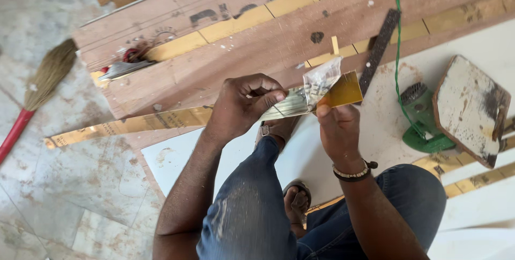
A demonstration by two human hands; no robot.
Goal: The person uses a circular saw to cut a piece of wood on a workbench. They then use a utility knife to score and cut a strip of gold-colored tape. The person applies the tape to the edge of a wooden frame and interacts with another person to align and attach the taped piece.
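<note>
Peeling: clear film (322, 80) off gold strip (343, 91), above white board (386, 126)
Left hand (244, 104): fingers pinched on film
Right hand (338, 131): fingers gripping strip end
Nearby: green power tool (421, 118), broom (45, 78)

Glossy gold strip (346, 91), clear crinkly film (321, 80)

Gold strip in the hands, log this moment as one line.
left hand: pulls clear film | right hand: holds gold strip | surface: plywood board | nearby: green power tool
</note>
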